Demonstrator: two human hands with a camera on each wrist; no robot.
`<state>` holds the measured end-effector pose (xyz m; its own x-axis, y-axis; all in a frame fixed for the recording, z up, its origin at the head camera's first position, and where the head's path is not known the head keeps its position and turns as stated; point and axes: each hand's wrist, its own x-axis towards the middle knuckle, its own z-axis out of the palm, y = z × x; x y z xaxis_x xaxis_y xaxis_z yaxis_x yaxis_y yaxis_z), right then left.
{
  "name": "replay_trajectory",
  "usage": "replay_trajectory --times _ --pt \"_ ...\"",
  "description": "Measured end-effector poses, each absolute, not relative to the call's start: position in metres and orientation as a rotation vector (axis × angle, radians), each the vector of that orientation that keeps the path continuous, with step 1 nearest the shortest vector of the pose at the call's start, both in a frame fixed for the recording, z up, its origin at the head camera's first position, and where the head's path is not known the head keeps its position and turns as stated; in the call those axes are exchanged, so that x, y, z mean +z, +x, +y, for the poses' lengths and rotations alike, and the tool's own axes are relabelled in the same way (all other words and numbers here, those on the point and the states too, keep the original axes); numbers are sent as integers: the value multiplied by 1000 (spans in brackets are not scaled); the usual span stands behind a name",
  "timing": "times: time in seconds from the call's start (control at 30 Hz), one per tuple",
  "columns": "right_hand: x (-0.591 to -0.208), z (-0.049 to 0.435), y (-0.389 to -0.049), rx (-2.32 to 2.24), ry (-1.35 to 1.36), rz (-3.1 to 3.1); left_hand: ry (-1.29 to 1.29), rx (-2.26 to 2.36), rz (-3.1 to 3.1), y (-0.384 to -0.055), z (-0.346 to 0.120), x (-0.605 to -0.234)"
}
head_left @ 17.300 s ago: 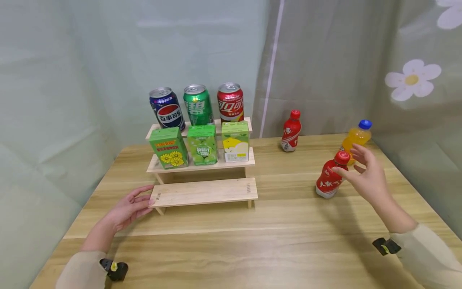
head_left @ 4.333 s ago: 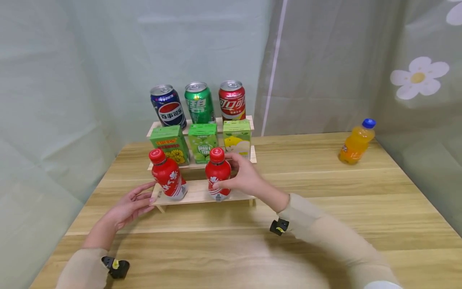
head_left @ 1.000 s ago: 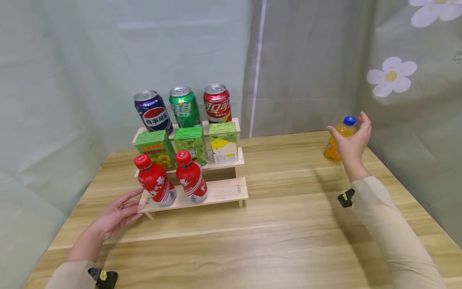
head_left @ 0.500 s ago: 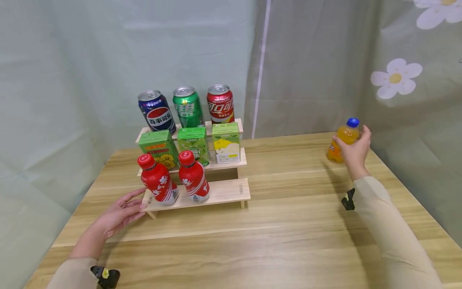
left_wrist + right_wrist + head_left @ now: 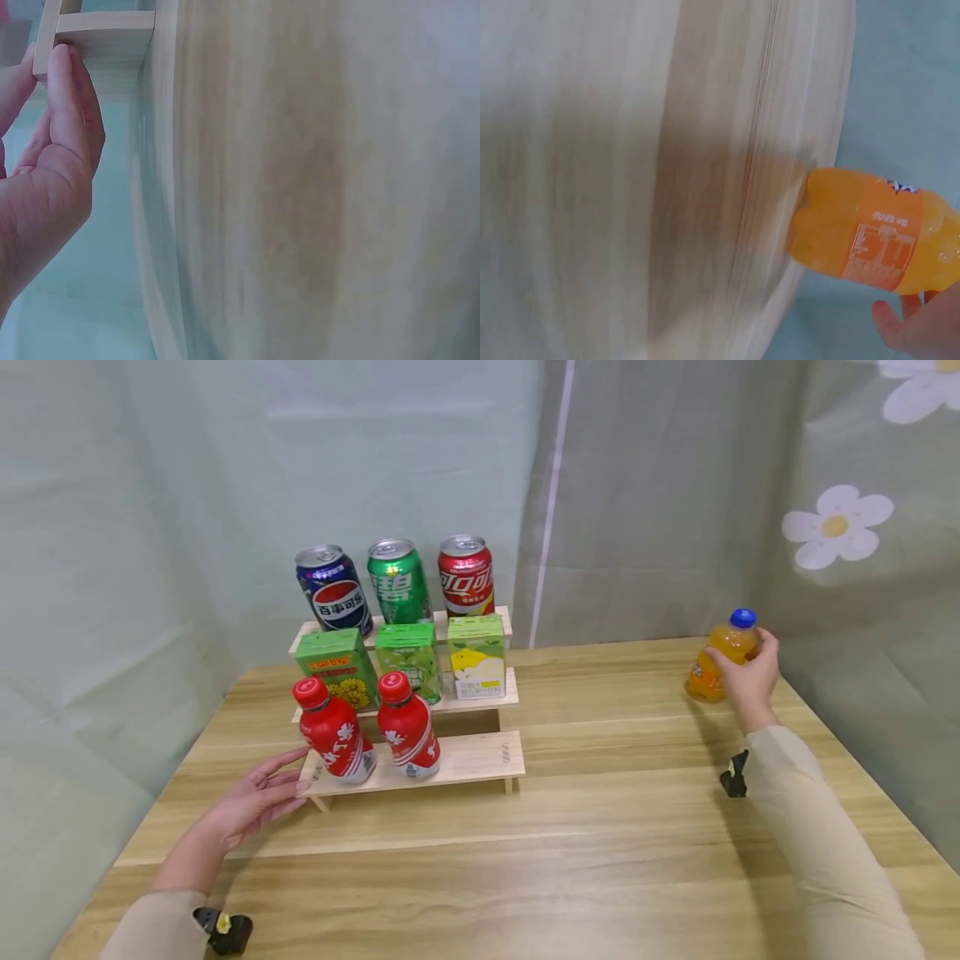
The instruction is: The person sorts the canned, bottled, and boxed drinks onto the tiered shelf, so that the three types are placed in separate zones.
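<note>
At the table's far right, my right hand [image 5: 752,681] grips an orange soda bottle [image 5: 722,652] with a blue cap, thumb on its near side. The right wrist view shows the bottle's label and base [image 5: 862,232]; most of the hand is cut off there. My left hand [image 5: 258,802] pinches the left end of the lowest step of a wooden tiered shelf [image 5: 476,758]. In the left wrist view its fingers [image 5: 67,127] lie under the board. Two red bottles, one left [image 5: 337,739] and one in the middle [image 5: 408,735], stand on that step, whose right part is bare.
The middle tier carries a chrysanthemum drink carton [image 5: 337,664], a green carton [image 5: 408,660] and a pear-printed carton [image 5: 477,664]. On the top tier stand a blue can [image 5: 335,593], a green can [image 5: 397,583] and a red can [image 5: 467,577]. Curtains hang behind the wooden table [image 5: 600,860].
Over the earlier frames, both red bottles went from the table's right onto the lowest step. In the last second my right hand has taken hold of the orange soda bottle. My left hand stays put.
</note>
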<state>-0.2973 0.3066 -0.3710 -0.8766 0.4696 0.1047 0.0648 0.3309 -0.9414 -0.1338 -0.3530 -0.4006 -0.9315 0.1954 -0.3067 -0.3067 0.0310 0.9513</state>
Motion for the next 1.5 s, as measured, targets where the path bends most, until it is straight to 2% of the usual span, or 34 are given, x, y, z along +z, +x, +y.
replay_trajectory --times 0.6,1.1,1.5 --pt "-366 302 -296 1521 -369 -2389 -95 2004 1938 -134 -356 -400" --pt "-364 288 -272 1436 -157 -2559 -103 1993 1937 -133 -354 -403" --pt "-353 255 -253 1415 60 -2602 -87 1995 1948 -132 -354 -402"
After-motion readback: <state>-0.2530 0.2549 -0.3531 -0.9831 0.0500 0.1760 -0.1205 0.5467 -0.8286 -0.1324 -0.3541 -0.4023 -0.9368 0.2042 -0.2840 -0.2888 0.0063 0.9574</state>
